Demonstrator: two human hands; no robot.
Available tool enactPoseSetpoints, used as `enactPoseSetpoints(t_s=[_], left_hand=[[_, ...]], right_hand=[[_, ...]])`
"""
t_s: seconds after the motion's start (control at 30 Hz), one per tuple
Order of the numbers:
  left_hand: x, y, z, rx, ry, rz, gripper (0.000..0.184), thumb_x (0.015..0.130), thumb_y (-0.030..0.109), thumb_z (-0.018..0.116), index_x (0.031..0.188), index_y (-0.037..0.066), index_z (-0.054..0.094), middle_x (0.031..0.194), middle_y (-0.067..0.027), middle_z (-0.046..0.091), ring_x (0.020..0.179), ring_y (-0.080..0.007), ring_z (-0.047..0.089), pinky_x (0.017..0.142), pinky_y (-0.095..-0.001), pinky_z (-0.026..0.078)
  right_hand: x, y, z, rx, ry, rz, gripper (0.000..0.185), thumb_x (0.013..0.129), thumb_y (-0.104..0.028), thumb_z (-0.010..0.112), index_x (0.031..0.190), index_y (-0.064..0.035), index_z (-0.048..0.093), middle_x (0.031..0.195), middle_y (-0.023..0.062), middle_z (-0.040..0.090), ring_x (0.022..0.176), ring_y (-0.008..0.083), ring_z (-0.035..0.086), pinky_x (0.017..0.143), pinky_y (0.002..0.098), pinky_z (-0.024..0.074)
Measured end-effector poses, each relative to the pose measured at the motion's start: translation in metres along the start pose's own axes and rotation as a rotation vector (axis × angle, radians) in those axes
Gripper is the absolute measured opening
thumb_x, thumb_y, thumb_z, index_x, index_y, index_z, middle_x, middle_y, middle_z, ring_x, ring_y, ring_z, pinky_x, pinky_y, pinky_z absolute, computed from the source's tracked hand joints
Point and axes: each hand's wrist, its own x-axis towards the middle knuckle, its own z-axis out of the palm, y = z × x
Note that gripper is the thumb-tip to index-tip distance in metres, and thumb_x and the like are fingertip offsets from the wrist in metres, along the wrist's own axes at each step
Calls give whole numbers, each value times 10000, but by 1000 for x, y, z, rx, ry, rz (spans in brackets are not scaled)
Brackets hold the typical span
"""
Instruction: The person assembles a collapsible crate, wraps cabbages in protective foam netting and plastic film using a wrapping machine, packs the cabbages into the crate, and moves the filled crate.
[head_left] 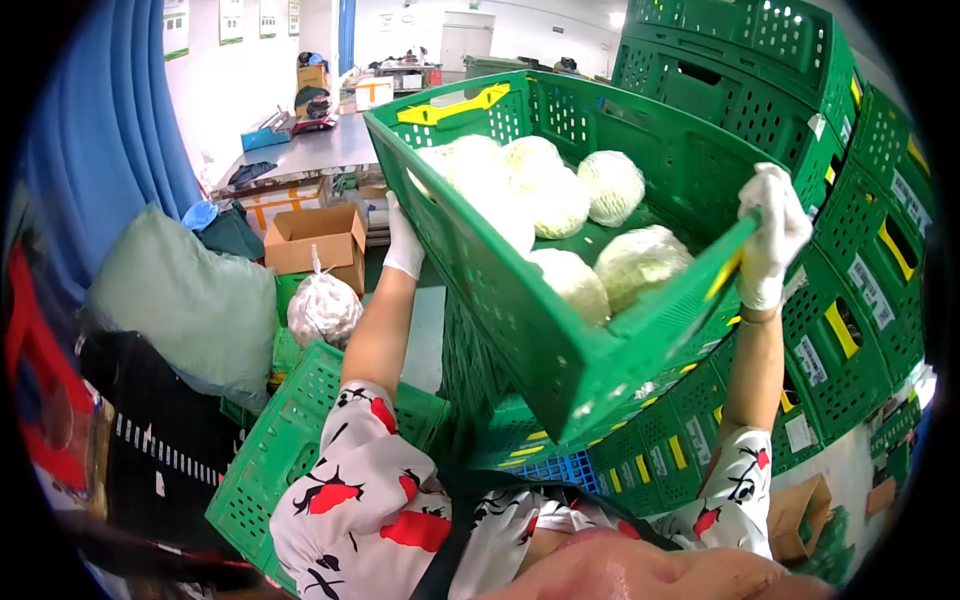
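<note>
A large green crate [480, 300] is held up in the air, tilted, with several pale round vegetables [560, 200] in netting or wrap lying inside. My right hand [772, 235], in a white glove, is closed over the crate's rim at the right, near a yellow handle. On the crate's left side is my left hand [402, 238], also white-gloved, pressed against the outer wall; its fingers are mostly hidden behind the crate.
Stacked green crates [860, 290] rise on the right. To the left are an open cardboard box [315, 240], a bag of white items [324, 308], a stuffed pale green sack [185, 300] and another green crate [285, 445]. A metal table [335, 145] stands behind.
</note>
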Motion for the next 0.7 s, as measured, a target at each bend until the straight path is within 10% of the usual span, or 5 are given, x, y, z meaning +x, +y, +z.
enactPoseSetpoints(t_s=[0.3,0.43,0.57,0.63,0.7], left_hand=[[238,-63,-65,173,-235,-117,873,976,711,109,1528,68,317,1491,-225,428,1350,-402,452,1083,-519,444],[228,-82,13,364,-22,-324,795,1001,677,250,1466,61,441,1385,-137,553,1247,-293,537,1057,-424,443],[285,-107,-7,336,-185,-302,718,1025,581,300,1412,7,490,1363,-172,557,1222,-289,551,1058,-397,442],[283,-98,-17,386,-149,-317,713,1026,573,299,1411,4,489,1363,-175,556,1225,-291,550,1060,-399,442],[240,-107,-16,466,-91,-304,709,1027,566,298,1409,0,488,1364,-177,555,1227,-293,549,1061,-400,442]], right_hand=[[37,89,43,-182,105,10,342,944,-39,613,604,-9,584,587,31,533,583,132,474,662,280,406],[1,103,7,-406,59,-15,337,958,-17,566,622,-3,586,575,38,547,581,160,513,666,305,437],[1,111,-17,-838,-83,-512,105,899,-6,602,804,-50,607,584,45,489,562,262,530,610,374,470],[-3,113,-18,-767,-129,-422,239,922,-60,595,686,-80,563,577,57,485,543,266,490,585,363,420],[-23,100,-65,-1006,-148,-329,69,922,-89,589,894,-124,641,645,67,466,615,263,497,578,387,395]])
